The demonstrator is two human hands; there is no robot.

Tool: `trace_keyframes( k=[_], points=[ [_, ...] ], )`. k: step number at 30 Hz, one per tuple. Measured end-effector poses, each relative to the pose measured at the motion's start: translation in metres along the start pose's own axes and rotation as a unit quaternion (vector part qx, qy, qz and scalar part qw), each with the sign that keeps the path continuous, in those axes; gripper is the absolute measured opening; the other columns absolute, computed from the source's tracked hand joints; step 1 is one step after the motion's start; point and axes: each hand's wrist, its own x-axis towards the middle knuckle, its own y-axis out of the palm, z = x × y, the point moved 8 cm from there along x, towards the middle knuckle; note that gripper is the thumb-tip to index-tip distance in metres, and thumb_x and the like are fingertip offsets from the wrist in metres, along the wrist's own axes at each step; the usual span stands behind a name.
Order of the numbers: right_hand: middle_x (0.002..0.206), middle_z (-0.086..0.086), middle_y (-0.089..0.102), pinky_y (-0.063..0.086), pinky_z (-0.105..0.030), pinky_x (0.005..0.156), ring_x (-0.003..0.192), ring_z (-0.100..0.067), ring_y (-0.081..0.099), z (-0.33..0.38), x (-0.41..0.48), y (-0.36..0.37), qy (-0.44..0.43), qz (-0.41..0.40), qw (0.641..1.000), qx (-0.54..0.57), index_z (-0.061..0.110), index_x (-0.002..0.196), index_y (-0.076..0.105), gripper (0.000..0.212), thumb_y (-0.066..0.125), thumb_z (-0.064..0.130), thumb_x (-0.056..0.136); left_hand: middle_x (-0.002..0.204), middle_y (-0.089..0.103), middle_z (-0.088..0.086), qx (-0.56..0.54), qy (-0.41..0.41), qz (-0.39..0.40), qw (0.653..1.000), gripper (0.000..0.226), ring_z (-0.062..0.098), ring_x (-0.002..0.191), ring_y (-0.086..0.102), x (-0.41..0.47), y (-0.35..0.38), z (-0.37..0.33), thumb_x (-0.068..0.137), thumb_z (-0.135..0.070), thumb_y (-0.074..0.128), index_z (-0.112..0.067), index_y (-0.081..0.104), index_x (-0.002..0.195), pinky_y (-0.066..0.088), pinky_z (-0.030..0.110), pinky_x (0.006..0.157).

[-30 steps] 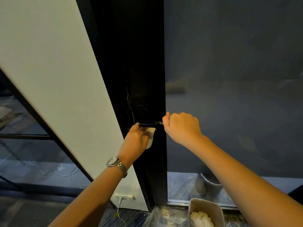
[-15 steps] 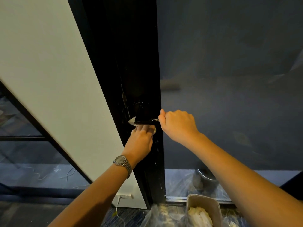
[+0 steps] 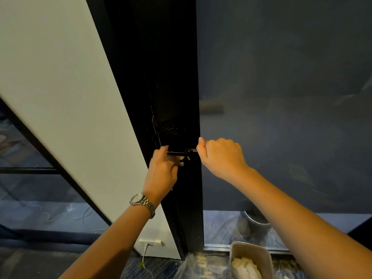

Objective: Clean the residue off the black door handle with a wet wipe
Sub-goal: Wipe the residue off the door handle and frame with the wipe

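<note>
Left hand [image 3: 162, 170] under door handle [image 3: 177, 152] — wipe [image 3: 181, 163] barely visible, seemingly.

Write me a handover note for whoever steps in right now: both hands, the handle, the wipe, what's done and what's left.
Left hand: cupped under the near end of the black handle, closed on the wet wipe, of which only a small white bit shows.
Right hand: fisted at the handle's far end, by the door edge, steadying it.
Tub with more white sheets sits on the floor by the door.
Done: wiping is under way. The handle is too dark to judge residue.
Left: finish wiping the handle, then check it up close.
</note>
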Motion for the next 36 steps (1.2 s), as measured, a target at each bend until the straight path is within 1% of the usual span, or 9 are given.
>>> trace_keyframes(
  k=[4,6,9,13,18,23,28,33,36],
  points=[
    [0.047,0.0,0.035,0.023,-0.026,0.043,0.043,-0.017,0.03,0.0,0.0,0.001,-0.004,0.002,1.0,-0.007,0.014,0.05,0.033,0.057,0.022,0.033,0.102,0.121,0.05,0.014,-0.067,-0.09,-0.074,0.991,0.019,0.024,0.099,0.054,0.001,-0.008,0.013,0.087,0.003,0.049,0.007,0.061,0.101,0.043,0.019,0.081],
    [0.047,0.0,0.035,0.023,-0.026,0.042,0.043,-0.017,0.031,0.001,0.0,0.002,-0.006,0.001,1.0,-0.011,0.014,0.05,0.033,0.057,0.022,0.033,0.102,0.116,0.054,0.016,-0.103,-0.11,-0.062,0.987,0.022,0.018,0.089,0.055,0.002,0.002,0.005,0.087,0.004,0.049,0.002,0.061,0.105,0.044,0.014,0.076],
    [0.048,-0.001,0.035,0.021,-0.027,0.043,0.043,-0.017,0.03,0.001,0.0,0.001,-0.004,0.001,1.0,-0.014,0.014,0.05,0.033,0.057,0.022,0.033,0.102,0.115,0.057,0.014,-0.071,-0.047,-0.017,0.996,0.018,0.017,0.083,0.055,-0.002,0.017,-0.015,0.087,-0.008,0.054,-0.003,0.065,0.101,0.041,0.009,0.071],
    [0.048,-0.001,0.036,0.022,-0.027,0.043,0.043,-0.017,0.031,0.002,0.0,0.0,-0.004,0.003,1.0,-0.015,0.013,0.05,0.034,0.057,0.022,0.034,0.102,0.125,0.055,0.004,0.043,0.07,0.051,0.995,0.027,0.022,0.113,0.049,-0.004,0.02,-0.012,0.089,-0.022,0.053,-0.014,0.063,0.113,0.045,0.024,0.086],
    [0.048,-0.001,0.036,0.022,-0.027,0.043,0.044,-0.017,0.031,0.001,-0.002,0.001,-0.001,-0.001,1.0,-0.014,0.013,0.05,0.034,0.057,0.021,0.033,0.102,0.116,0.056,0.012,-0.01,-0.017,-0.018,1.0,0.022,0.026,0.104,0.053,-0.008,0.012,-0.016,0.09,-0.013,0.05,-0.004,0.063,0.106,0.046,0.028,0.088],
    [0.05,0.0,0.036,0.021,-0.028,0.045,0.052,-0.02,0.038,0.001,-0.002,0.0,0.0,-0.002,1.0,-0.006,0.016,0.052,0.034,0.055,0.021,0.034,0.102,0.136,0.05,0.007,0.125,0.098,0.094,0.983,0.036,0.026,0.123,0.043,-0.008,0.042,-0.035,0.093,-0.02,0.041,-0.009,0.054,0.124,0.029,0.035,0.11],
    [0.05,-0.001,0.036,0.023,-0.028,0.045,0.05,-0.021,0.038,0.002,-0.002,0.001,-0.008,-0.004,1.0,-0.003,0.015,0.052,0.034,0.056,0.021,0.034,0.102,0.112,0.064,0.009,0.105,0.049,0.03,0.993,0.027,0.028,0.099,0.061,-0.008,0.022,-0.026,0.082,-0.012,0.06,-0.009,0.064,0.109,0.052,0.036,0.084],
    [0.05,0.0,0.036,0.022,-0.027,0.044,0.051,-0.021,0.037,0.002,-0.001,-0.001,-0.006,0.001,1.0,-0.003,0.014,0.052,0.034,0.056,0.021,0.034,0.102,0.111,0.067,0.007,0.165,0.145,0.072,0.973,0.029,0.028,0.104,0.062,-0.008,0.026,-0.031,0.08,-0.019,0.065,-0.01,0.066,0.107,0.047,0.038,0.095],
    [0.049,-0.001,0.036,0.021,-0.027,0.044,0.047,-0.018,0.033,0.001,-0.002,-0.001,-0.006,-0.001,1.0,-0.004,0.014,0.051,0.034,0.056,0.022,0.034,0.102,0.109,0.066,0.012,0.117,0.094,0.047,0.988,0.021,0.032,0.102,0.061,-0.005,0.012,-0.03,0.081,-0.011,0.063,-0.004,0.068,0.1,0.051,0.038,0.089]
  ],
)
